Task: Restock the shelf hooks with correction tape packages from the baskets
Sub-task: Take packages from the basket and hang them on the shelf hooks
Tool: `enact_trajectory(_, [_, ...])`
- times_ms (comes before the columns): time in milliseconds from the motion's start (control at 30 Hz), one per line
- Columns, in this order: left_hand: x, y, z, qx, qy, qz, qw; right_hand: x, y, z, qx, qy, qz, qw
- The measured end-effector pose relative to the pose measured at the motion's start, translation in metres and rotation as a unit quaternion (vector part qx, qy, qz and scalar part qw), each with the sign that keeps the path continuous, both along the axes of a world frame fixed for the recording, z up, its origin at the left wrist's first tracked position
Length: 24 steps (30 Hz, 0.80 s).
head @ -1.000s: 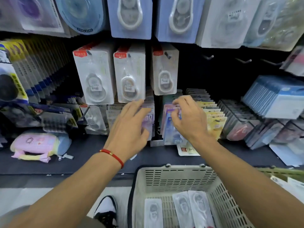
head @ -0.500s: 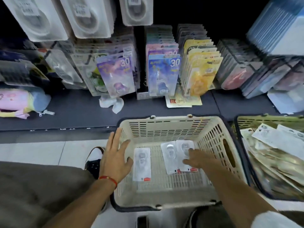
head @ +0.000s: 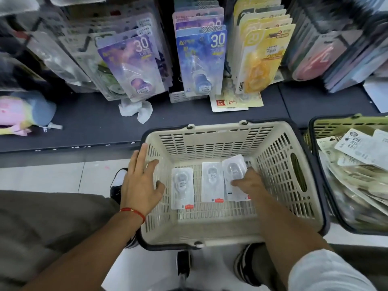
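Note:
A cream plastic basket (head: 216,128) sits on the floor before the shelf. Three clear correction tape packages lie on its bottom: a left one (head: 181,187), a middle one (head: 212,181) and a right one (head: 233,169). My right hand (head: 252,183) reaches into the basket and pinches the right package, thumb on top, with its far end tilted up. My left hand (head: 138,181) rests on the basket's left wall with its fingers straight. The shelf hooks are out of view above.
A green basket (head: 336,124) full of paper packs stands to the right. On the low shelf stand rows of purple (head: 134,66), blue (head: 199,61) and yellow (head: 262,57) packs, crumpled white paper (head: 136,110) and a pastel pouch (head: 21,112). My shoes are below the basket.
Both hands came down from the shelf packs to the cream basket. The right hand has taken hold of the rightmost package and tipped it up; the left settled on the basket's wall.

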State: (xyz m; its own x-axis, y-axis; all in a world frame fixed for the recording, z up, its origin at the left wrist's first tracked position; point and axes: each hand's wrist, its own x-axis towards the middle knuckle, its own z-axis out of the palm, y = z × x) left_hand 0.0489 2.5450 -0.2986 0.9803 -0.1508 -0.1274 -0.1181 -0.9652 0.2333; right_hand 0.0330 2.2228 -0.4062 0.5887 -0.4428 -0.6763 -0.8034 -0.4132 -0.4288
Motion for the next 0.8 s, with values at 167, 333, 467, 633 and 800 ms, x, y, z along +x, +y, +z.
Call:
enact_trajectory(167, [-0.001,-0.017,0.012,0.049,-0.058,-0.087,0.993,-0.002,-0.019,0.046,0.018,-0.057,0.173,0.983])
enact_trajectory(333, [0.008,-0.065,0.039,-0.314,0.181,-0.039,0.931,0.012,0.017,0.117,0.19,-0.089,0.279,0.937])
enact_trajectory(467, [0.014,-0.055,0.043,-0.527,0.313,0.117,0.781,0.019,0.039,0.143,0.29,-0.096,0.261,0.916])
enact_trajectory(633, [0.017,-0.041,0.043,-0.542,0.237,0.188,0.784,0.016,0.023,0.142,0.236,-0.162,0.13,0.949])
enact_trajectory(800, [0.018,-0.034,0.053,-0.533,0.06,0.151,0.83,0.011,0.002,0.155,0.195,-0.123,0.123,0.965])
